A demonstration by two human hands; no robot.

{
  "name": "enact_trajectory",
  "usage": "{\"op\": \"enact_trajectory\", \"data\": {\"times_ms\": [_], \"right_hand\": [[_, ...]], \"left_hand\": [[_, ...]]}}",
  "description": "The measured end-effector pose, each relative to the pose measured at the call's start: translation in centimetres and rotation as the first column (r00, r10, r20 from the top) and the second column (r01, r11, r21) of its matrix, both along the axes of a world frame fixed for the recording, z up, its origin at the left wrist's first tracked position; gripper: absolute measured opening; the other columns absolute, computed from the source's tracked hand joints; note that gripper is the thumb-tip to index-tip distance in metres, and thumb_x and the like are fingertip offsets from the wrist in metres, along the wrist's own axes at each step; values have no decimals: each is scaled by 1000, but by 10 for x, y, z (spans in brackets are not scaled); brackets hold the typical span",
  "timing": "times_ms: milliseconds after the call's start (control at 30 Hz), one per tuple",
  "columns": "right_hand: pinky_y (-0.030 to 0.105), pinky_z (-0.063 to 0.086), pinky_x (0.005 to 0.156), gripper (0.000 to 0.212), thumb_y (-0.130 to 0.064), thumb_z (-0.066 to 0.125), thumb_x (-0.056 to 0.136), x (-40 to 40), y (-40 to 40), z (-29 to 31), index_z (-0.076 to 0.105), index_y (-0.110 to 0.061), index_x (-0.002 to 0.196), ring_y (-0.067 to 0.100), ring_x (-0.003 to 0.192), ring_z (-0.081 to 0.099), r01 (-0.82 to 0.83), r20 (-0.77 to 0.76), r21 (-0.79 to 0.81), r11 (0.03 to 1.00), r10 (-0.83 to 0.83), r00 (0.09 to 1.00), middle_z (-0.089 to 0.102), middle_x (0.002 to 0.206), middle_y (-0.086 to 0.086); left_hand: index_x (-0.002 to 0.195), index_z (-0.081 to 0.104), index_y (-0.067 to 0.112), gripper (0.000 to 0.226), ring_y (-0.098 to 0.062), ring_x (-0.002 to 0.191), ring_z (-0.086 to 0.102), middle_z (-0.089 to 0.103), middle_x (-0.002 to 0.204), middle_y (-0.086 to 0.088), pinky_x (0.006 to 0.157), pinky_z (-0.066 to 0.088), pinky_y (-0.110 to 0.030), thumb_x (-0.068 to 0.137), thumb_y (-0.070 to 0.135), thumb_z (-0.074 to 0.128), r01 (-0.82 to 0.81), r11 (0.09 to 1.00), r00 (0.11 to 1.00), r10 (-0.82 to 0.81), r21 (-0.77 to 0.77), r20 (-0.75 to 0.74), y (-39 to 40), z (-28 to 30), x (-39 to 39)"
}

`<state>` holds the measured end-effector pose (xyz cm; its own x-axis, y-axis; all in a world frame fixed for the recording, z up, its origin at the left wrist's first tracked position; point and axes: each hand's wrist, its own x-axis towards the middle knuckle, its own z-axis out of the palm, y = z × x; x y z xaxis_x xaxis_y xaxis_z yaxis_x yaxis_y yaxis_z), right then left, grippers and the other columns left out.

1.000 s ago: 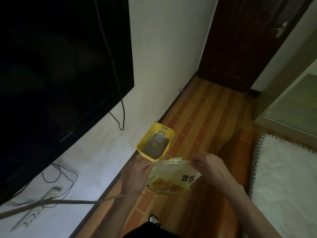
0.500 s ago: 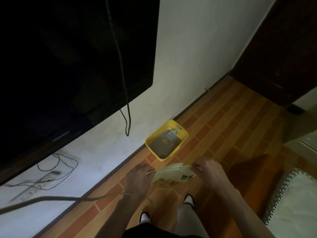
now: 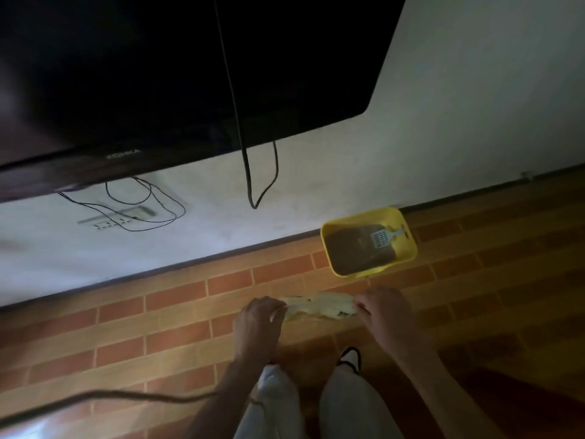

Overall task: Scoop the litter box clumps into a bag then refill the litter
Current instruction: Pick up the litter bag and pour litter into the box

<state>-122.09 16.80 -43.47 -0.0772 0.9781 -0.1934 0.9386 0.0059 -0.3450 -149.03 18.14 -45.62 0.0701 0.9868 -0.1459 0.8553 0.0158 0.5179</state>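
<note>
Both hands hold the litter bag (image 3: 319, 307) betw them, above the floor (image 3: 158, 327). Left hand (image 3: 258, 324) pinches the bag's left end w/ curled fingers (image 3: 278, 308); right hand (image 3: 384, 315) pinches the right end, fingers curled round the edge. Bag is pale yellow w/ dark print near the right fingers, stretched flat from one grip to the other.

Yellow litter box (image 3: 368, 240) sits on the floor just beyond the right fingers, against the wall (image 3: 443, 122). Brown litter fills it; a pale scoop (image 3: 384, 237) lies on top, handle toward the box's far right rim.

TV (image 3: 158, 74) hangs on the wall well above the left fingers, cables (image 3: 247, 172) dangling under it. Power strip (image 3: 117, 217) is blurred, lower left of the TV. Legs & a shoe (image 3: 349, 359) show below the bag.
</note>
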Motion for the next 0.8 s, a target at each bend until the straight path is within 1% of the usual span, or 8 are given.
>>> {"op": "enact_trajectory", "data": {"times_ms": [67,267,367,467,600,667,733,800], "right_hand": [[36,46,84,10,-23,80,82,4,9,-29,71,-25,77,15,78,64,-30,-3,6,1000,30,1000,69,77,-11],[40,49,78,16,-20,82,79,2,29,-134,68,-21,72,20,81,64,-159,52,138,978,153,987,67,76,-7],[38,43,79,15,-19,84,75,-3,41,-196,69,-21,76,20,83,63,-282,150,135,950,261,954,67,78,-6],[37,46,76,17,-15,85,72,-5,52,-262,72,-19,82,21,86,63,-426,243,141,894,386,890,70,84,-3],[35,44,75,16,-14,86,72,-10,69,-333,75,-19,82,20,84,63,-482,280,157,862,429,858,72,85,-3],[35,43,75,15,-11,84,74,-12,73,-369,75,-18,82,21,84,63,-522,299,156,838,463,834,72,85,-3],[35,40,75,15,-6,83,74,-14,74,-394,74,-17,81,21,84,61,-542,302,147,828,484,821,72,85,-2],[36,40,74,15,-6,82,75,-19,74,-414,74,-14,84,23,85,61,-534,283,164,830,479,831,72,86,0]], "left_hand": [[87,82,28,6,-15,76,71,76,85,12,61,44,-23,86,22,84,-22,1000,1000,22,0,-17,-3,-24,2],[94,83,25,5,-17,79,72,77,90,8,62,55,-31,92,27,79,-31,997,999,28,-70,-46,-4,-126,-5],[95,83,29,6,-14,78,71,76,91,11,59,45,-25,93,30,77,-48,997,997,44,-62,-62,-4,-185,-12],[91,81,33,5,-7,75,67,73,86,16,55,33,-12,93,34,77,-91,993,995,87,-80,-53,-2,-243,-15],[85,82,30,8,-6,68,62,70,79,15,53,31,-9,86,23,85,-102,993,995,102,-65,5,-6,-318,-17],[84,82,26,10,-7,68,61,71,79,13,49,39,-15,83,17,87,-89,995,996,89,-39,22,-11,-351,-18],[85,81,23,10,-12,69,64,71,78,11,47,50,-28,84,14,86,-96,995,995,97,-32,30,-14,-374,-17],[84,79,21,9,-16,69,64,71,78,8,47,54,-36,86,14,85,-142,990,989,142,-5,40,-16,-396,-18]]}}
